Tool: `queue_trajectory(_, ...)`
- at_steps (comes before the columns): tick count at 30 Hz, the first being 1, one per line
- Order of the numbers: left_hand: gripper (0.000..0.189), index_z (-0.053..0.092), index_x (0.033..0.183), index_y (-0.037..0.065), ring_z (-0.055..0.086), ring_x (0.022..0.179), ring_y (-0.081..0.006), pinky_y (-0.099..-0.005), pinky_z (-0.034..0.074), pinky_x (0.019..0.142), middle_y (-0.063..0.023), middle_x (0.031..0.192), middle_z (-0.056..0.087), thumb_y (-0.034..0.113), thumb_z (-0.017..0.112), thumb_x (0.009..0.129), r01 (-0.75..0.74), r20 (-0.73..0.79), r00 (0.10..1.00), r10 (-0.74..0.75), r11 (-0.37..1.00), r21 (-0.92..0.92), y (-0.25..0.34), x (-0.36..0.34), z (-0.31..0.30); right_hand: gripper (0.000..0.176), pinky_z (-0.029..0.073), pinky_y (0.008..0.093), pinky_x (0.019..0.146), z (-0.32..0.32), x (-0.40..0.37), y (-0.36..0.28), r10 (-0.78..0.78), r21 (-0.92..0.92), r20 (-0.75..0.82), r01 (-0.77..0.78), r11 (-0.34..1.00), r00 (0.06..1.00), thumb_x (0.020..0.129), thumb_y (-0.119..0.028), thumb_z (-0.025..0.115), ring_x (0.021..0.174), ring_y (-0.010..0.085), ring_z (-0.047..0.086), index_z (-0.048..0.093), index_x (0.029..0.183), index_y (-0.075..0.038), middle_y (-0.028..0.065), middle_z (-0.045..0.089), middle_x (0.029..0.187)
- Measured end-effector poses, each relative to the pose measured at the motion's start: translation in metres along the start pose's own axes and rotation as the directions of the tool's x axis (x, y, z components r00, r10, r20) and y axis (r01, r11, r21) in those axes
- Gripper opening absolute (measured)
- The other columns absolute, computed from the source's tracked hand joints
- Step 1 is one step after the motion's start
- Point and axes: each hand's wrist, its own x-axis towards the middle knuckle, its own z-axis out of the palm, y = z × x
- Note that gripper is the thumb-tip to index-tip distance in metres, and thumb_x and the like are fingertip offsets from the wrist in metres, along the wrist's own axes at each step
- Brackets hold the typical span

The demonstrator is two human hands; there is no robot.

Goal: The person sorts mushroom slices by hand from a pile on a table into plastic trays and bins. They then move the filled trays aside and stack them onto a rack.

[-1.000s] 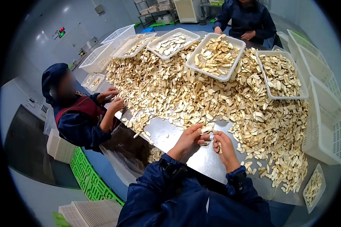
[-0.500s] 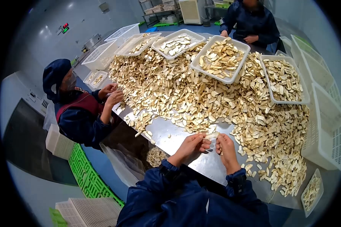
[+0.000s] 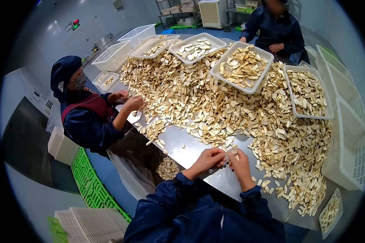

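A pale dried slice (image 3: pixel 233 151), perhaps mushroom, is pinched in the fingers of my right hand (image 3: pixel 241 165). My left hand (image 3: pixel 208 160) is closed too, its fingertips meeting the slice from the other side. Both hands are over the near edge of the metal table (image 3: pixel 178 145), just short of a large heap of similar slices (image 3: pixel 202 107), cream with tan edges. Several loose slices (image 3: pixel 267 186) lie beside my right wrist.
White trays of slices (image 3: pixel 242 87) rest on the heap. White perforated baskets (image 3: pixel 348 162) stand at the right edge, near a small tray (image 3: pixel 331 212). A co-worker (image 3: pixel 89 113) handles slices at left; another person (image 3: pixel 275 30) is across the table. A plastic bag (image 3: pixel 129 174) hangs at lower left.
My hands have moved slightly down and closer together, with a pale slice still between the fingertips. The co-worker's hands at left have shifted a little. The whole view has tilted slightly.
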Motion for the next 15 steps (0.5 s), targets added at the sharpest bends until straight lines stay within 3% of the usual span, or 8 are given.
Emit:
queue_trajectory(4, 0.019, 0.066, 0.109, 0.002, 0.061, 0.071, -0.0051, -0.0183, 0.050, 0.063, 0.0000, 0.087, 0.068, 0.019, 0.062, 0.102, -0.020, 0.003, 1.000, 0.020, 1.000, 0.002, -0.0042, 0.0011, 0.0025, 0.017, 0.047, 0.0232, 0.061, 0.0004, -0.0009, 0.0036, -0.077, -0.133, 0.015, 0.078, 0.988, 0.997, 0.095, -0.019, 0.066, 0.067, 0.0067, 0.059, 0.068, 0.096, -0.002, -0.0007, 0.066, 0.076)
queue_trajectory(7, 0.018, 0.067, 0.107, 0.002, 0.059, 0.069, -0.0049, -0.0183, 0.048, 0.061, 0.0004, 0.084, 0.066, 0.018, 0.063, 0.101, -0.004, -0.044, 0.999, 0.005, 1.000, 0.017, -0.0010, -0.0013, 0.0060, 0.017, 0.048, 0.0248, 0.062, 0.0052, -0.0044, 0.0018, -0.169, -0.229, -0.002, 0.165, 0.959, 0.986, 0.095, -0.019, 0.067, 0.068, 0.0081, 0.059, 0.068, 0.097, -0.002, -0.0002, 0.067, 0.077)
queue_trajectory(15, 0.012, 0.066, 0.099, 0.004, 0.052, 0.063, -0.0039, -0.0181, 0.043, 0.057, 0.0025, 0.077, 0.061, 0.016, 0.064, 0.100, 0.039, -0.072, 0.996, -0.045, 0.996, -0.081, -0.0021, -0.0045, 0.0051, 0.021, 0.049, 0.0271, 0.062, 0.0060, -0.0060, 0.0036, -0.171, -0.301, 0.031, 0.172, 0.938, 0.985, 0.094, -0.021, 0.068, 0.067, 0.0088, 0.059, 0.068, 0.100, -0.001, 0.0032, 0.066, 0.074)
